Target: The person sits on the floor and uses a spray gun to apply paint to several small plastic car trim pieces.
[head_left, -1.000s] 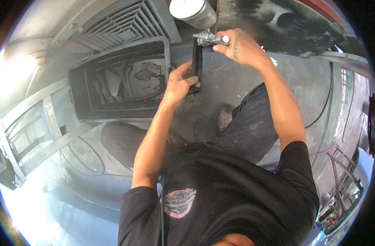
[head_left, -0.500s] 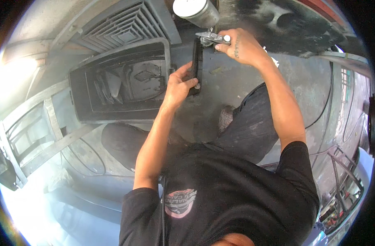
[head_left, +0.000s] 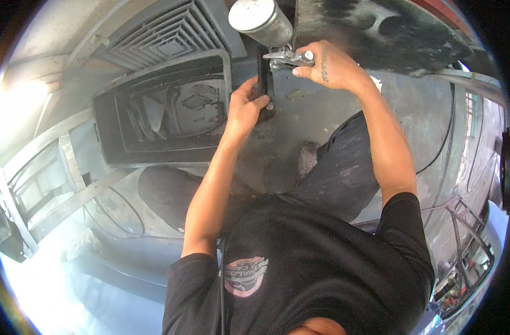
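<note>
My right hand [head_left: 334, 66] is wrapped round a metal spray gun [head_left: 288, 58]. A silvery cup with a pale round lid [head_left: 269, 25] is attached at the gun's far side. The gun's front end points left, close over a narrow black strip-shaped part [head_left: 264, 75]. My left hand [head_left: 245, 111] grips that part near its lower end, thumb on the near face and fingers behind its left edge. The part stands roughly lengthwise away from me; its exact kind cannot be made out.
Left of my hand lies a large black tray-like housing [head_left: 107, 131] with moulded shapes inside. Behind it leans a grey louvred grille [head_left: 168, 42]. A dark stained panel [head_left: 372, 36] stands at the back right. A cable [head_left: 450, 128] runs along the floor at right; a metal frame [head_left: 71, 156] stands left.
The spray gun and its cup have shifted slightly left along with my right hand. The black part and my left hand have moved a little away from me.
</note>
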{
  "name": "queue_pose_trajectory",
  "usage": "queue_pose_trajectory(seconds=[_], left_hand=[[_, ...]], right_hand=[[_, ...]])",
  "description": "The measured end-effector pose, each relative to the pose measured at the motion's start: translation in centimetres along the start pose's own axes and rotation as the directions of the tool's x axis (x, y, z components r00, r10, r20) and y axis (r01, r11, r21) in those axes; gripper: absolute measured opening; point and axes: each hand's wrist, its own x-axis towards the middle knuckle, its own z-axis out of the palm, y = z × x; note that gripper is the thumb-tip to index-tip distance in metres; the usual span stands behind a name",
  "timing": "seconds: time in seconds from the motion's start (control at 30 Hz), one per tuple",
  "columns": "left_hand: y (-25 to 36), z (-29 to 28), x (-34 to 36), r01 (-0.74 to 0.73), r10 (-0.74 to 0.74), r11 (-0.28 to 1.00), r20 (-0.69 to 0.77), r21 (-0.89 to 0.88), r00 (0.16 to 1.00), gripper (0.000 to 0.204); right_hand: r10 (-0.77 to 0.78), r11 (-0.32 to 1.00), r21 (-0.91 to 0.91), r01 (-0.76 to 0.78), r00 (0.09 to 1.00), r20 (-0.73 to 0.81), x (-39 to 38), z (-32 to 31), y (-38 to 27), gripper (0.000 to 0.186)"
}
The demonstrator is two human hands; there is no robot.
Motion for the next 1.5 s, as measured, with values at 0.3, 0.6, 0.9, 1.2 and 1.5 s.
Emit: queue_pose_trajectory(seconds=[0.3,0.6,0.9,1.2,1.5], left_hand=[[-0.7,1.6,3.0,-0.059,0.038,0.986,-0.134,-0.156,0.990,0.050],[-1.4,2.4,6.4,0.124,-0.228,0.781,-0.095,-0.612,0.969,0.059],[-2.1,2.0,7.7,0.120,-0.302,0.752,-0.178,-0.648,0.936,0.040],[-2.3,2.4,8.4,0.206,-0.377,0.590,-0.040,-0.781,0.925,0.033],[0.2,3.5,6.2,0.131,-0.272,0.737,-0.113,-0.663,0.956,0.056]], right_hand=[[-0.097,0.995,-0.022,0.095,0.988,-0.124,-0.8,0.7,1.0,0.056],[-0.053,0.998,0.037,0.051,0.997,0.059,-1.5,-0.9,0.1,0.062],[0.001,1.000,-0.007,-0.001,1.000,0.014,-1.9,-1.2,-0.5,0.052],[0.023,0.999,0.029,-0.027,0.994,0.107,-0.8,-0.6,0.0,0.056],[-0.057,0.998,-0.002,0.057,0.997,0.047,-0.3,0.7,0.8,0.049]])
